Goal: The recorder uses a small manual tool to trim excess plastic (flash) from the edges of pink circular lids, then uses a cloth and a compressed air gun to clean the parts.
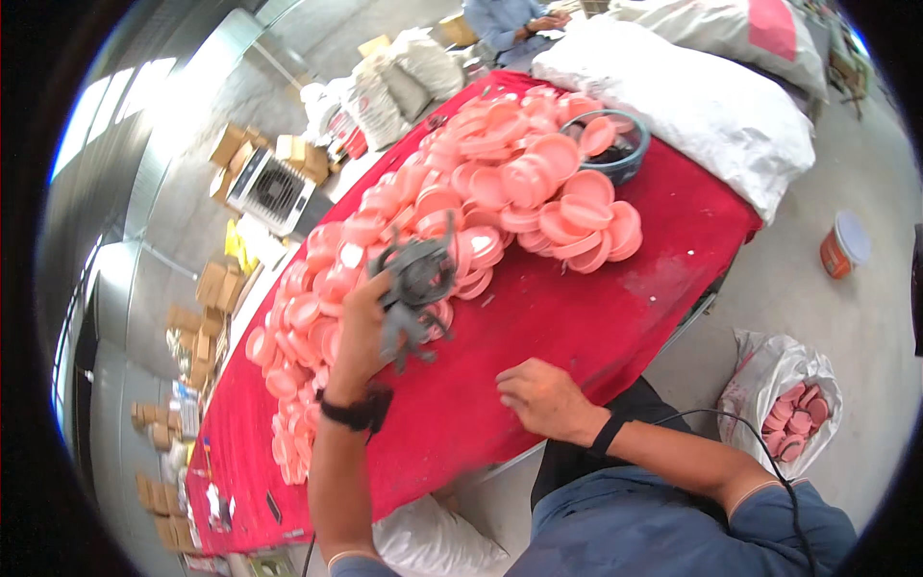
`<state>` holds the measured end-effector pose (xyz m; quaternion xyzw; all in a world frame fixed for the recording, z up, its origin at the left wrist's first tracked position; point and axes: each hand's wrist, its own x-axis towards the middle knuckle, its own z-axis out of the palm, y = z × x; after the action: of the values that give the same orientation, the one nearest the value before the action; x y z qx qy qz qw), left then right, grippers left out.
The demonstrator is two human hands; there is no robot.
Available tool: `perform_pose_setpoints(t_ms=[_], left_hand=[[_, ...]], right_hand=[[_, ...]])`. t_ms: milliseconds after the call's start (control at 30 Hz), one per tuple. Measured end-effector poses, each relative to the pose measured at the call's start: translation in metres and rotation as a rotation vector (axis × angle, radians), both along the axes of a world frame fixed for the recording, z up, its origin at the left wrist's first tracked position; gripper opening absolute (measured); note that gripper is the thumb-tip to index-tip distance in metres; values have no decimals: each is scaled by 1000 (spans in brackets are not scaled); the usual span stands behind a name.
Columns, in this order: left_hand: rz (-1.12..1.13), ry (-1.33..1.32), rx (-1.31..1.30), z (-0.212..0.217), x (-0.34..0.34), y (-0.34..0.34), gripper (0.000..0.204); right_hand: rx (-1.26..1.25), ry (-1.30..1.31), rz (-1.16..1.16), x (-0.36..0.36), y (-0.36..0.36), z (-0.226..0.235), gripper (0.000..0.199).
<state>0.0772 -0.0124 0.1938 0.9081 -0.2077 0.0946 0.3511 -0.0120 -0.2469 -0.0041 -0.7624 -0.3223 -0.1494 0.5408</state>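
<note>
Head view: the left hand [363, 322] is clamped on a cluster of grey parts [423, 274], which jut out toward its 2 o'clock; motion blur softens their spiky, open-framed outlines. They are in the air over the counter [577, 317], in front of the near side of the pink discs [461, 183]. At about 4 o'clock from it, the right hand [553, 399] is above the counter's near edge, fingers bent and drawn together; its palm is hidden, so I cannot tell whether it grips anything. The discs are round, shallow and smooth with raised rims, heaped in a long, curving pile. Red, slightly wrinkled cloth covers the counter. From the right hand, a clear round bowl [625, 171] with dark pieces sits between 12 and 1 o'clock, a creased white sack [673, 106] at 1, and a crinkled bag [735, 380] of pink pieces at 3.
</note>
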Motion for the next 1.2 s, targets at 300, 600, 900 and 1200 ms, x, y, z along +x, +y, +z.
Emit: perform_pose_setpoints(t_ms=[300, 600, 900, 1200], left_hand=[[-510, -234, 281, -43, 174, -312, 25], [-519, -182, 554, -131, 230, -416, 44], [-594, -56, 633, -115, 232, -404, 91], [-502, 57, 349, -87, 233, -350, 23]], right_hand=[[-31, 157, -305, 69, -94, -62, 16], [-43, 163, -306, 69, -91, -54, 23], [-14, 180, -313, 65, -96, -51, 21], [-30, 213, -281, 65, -91, -47, 24]])
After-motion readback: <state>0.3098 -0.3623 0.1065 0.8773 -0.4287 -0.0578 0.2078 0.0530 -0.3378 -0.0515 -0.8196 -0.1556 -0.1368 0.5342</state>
